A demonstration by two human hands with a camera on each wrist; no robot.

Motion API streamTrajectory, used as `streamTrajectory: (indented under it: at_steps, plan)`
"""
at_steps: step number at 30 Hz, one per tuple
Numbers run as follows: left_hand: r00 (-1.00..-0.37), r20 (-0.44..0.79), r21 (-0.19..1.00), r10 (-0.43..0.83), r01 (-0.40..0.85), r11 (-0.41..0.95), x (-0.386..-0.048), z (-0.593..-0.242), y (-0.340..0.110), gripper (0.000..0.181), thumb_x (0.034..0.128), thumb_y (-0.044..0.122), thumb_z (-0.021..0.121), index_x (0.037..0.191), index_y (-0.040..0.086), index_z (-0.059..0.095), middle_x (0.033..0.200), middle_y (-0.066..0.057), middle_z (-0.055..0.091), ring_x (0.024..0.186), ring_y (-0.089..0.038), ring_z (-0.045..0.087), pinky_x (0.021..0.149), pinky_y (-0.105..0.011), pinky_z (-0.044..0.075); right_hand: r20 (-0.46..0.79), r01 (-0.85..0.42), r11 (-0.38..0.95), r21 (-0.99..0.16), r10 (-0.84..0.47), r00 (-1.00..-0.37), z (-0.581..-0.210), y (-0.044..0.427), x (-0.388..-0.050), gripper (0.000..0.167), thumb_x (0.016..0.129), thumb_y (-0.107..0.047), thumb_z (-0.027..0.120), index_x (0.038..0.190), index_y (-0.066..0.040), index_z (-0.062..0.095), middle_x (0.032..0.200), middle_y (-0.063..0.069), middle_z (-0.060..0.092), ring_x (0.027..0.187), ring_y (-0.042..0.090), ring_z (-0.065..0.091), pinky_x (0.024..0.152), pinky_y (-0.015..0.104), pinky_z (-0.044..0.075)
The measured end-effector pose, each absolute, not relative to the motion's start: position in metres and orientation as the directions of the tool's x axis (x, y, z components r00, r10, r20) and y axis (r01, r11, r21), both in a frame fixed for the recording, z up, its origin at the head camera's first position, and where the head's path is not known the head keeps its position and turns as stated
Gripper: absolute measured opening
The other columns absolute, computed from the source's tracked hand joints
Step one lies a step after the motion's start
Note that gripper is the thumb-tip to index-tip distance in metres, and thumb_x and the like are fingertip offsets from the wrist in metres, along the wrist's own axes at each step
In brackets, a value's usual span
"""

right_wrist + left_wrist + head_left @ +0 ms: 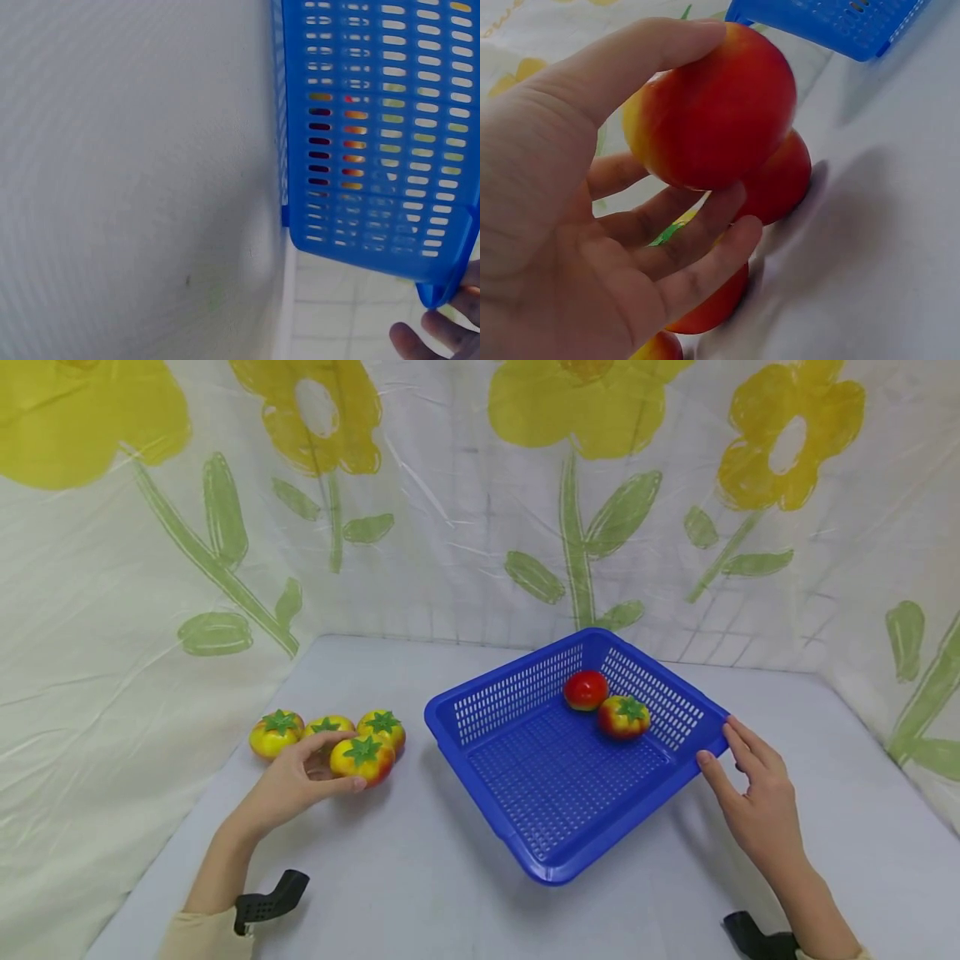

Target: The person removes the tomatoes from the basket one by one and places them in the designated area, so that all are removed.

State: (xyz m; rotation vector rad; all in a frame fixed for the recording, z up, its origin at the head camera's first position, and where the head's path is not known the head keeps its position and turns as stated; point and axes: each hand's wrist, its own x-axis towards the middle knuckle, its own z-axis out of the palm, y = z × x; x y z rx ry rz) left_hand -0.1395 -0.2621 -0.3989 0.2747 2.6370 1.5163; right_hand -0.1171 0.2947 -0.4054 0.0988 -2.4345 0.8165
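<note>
My left hand (296, 781) pinches a yellow-and-red toy tomato (363, 759) with a green star-shaped top, between thumb and fingers. In the left wrist view, the red underside of this tomato (720, 112) faces the camera, and another tomato (776, 180) shows just behind it. Several similar tomatoes (277, 733) sit on the table around the left fingers. At the right corner of a blue plastic basket (555, 777), my right hand (761, 802) holds the rim with thumb and fingers. Inside the basket, at its far corner, lie a red tomato (586, 690) and a yellow-and-red one (624, 717).
The white table (420, 877) carries the basket in its middle right. A plastic sheet (450, 527) printed with yellow flowers hangs behind and along the sides. Black wrist devices (272, 897) are on both forearms.
</note>
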Motion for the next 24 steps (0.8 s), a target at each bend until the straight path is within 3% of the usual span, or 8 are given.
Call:
streamTrajectory:
  at_steps: [5, 24]
  plan:
    - [-0.967, -0.041, 0.863, 0.252, 0.094, 0.497, -0.1385, -0.3983, -0.2633, 0.069, 0.0803, 0.035, 0.083, 0.138, 0.01, 0.053, 0.135, -0.013, 0.053, 0.113, -0.03, 0.058, 0.091, -0.04, 0.052, 0.556, -0.259, 0.806, -0.531, 0.101, -0.825, -0.4064, 0.2956, -0.1175, 0.058, 0.098, -0.025, 0.063, 0.146, -0.001, 0.044, 0.152, 0.011, 0.04, 0.129, 0.041, 0.042, 0.084, 0.0, 0.023]
    - [-0.945, -0.085, 0.856, 0.316, 0.094, 0.509, -0.1411, -0.4052, -0.2683, 0.067, 0.0797, 0.033, 0.084, 0.136, 0.012, 0.054, 0.131, -0.011, 0.056, 0.113, -0.029, 0.057, 0.094, -0.045, 0.05, 0.559, -0.267, 0.805, -0.529, 0.094, -0.824, -0.4077, 0.2967, -0.1183, 0.058, 0.097, -0.025, 0.064, 0.146, -0.001, 0.045, 0.152, 0.009, 0.04, 0.132, 0.039, 0.04, 0.084, 0.0, 0.024]
